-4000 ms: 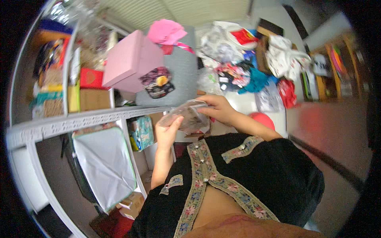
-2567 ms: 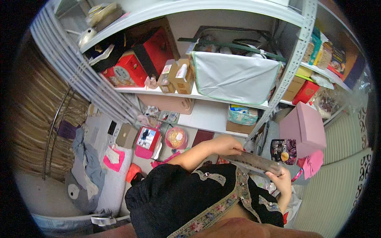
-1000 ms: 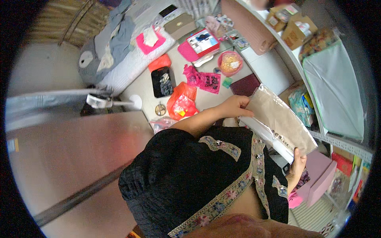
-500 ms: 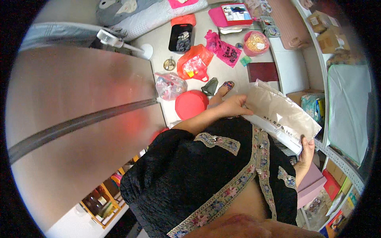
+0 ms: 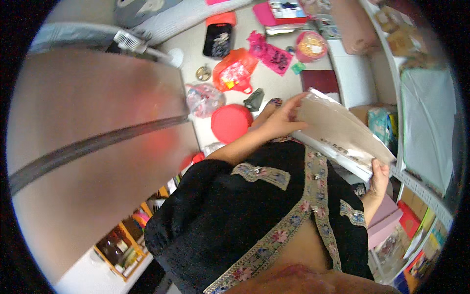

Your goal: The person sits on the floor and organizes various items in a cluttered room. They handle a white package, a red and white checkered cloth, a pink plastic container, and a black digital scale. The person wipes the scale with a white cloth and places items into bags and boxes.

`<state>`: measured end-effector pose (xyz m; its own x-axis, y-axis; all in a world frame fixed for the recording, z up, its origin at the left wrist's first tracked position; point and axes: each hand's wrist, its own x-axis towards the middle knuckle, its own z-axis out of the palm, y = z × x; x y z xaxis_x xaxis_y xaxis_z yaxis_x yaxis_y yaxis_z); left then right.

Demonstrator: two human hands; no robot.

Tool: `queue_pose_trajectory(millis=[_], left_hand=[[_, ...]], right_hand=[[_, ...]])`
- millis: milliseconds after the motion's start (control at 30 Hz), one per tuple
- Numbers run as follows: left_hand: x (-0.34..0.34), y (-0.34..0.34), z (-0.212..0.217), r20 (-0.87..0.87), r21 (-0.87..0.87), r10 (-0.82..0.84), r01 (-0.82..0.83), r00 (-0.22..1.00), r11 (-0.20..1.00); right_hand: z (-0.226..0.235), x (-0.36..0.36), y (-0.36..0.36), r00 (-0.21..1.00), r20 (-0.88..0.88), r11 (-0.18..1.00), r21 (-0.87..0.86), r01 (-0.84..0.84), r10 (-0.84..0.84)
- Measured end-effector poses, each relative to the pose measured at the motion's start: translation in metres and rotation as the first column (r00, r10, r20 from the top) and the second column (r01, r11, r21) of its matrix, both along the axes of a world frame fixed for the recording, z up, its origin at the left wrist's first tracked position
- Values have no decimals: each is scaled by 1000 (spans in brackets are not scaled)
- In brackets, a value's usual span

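Note:
In front of my chest I hold a flat packet (image 5: 345, 125) in clear, shiny plastic. It is tan, with a white strip and dark print along the side nearer me. My left hand (image 5: 285, 119) is at its left end, the fingers near the upper corner and the thumb lower down on the edge. My right hand (image 5: 378, 179) pinches the lower right corner, thumb on top and the other fingers mostly hidden behind. The packet slants down from left to right and its upper edge bows a little.
A red round stool (image 5: 231, 123), a clear bag (image 5: 205, 100), an orange-red bag (image 5: 236, 70) and a black bin (image 5: 218, 40) stand on the floor ahead. A large metallic-looking door (image 5: 98, 103) fills the left side. Loaded shelves (image 5: 397, 98) run along the right.
My left hand has shifted up along the packet's end, its fingers spread wider. The packet is tilted and bowed more. My right hand keeps its corner. The whole view has shifted slightly.

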<state>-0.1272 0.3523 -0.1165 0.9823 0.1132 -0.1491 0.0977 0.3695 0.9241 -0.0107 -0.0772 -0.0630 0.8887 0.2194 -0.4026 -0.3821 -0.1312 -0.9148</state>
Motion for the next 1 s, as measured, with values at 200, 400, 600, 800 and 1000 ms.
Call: queue_pose_trajectory(millis=[200, 400, 600, 800, 1000], left_hand=[[16, 7, 0, 13, -2, -98, 98, 995, 995], [36, 7, 15, -138, 63, -355, 365, 925, 929], [72, 15, 27, 230, 550, -583, 390, 779, 738], [93, -1, 65, 241, 507, -717, 545, 654, 668], [96, -8, 70, 208, 486, -781, 631, 589, 605]], right_hand=[[8, -22, 38, 997, -67, 993, 103, 56, -50], [11, -46, 32, 993, -116, 990, 140, 20, -4], [34, -58, 12, 995, -19, 897, 436, -76, 94], [47, -63, 14, 936, -223, 944, 252, -215, 273], [54, -60, 38, 841, -329, 893, 17, -450, 430]])
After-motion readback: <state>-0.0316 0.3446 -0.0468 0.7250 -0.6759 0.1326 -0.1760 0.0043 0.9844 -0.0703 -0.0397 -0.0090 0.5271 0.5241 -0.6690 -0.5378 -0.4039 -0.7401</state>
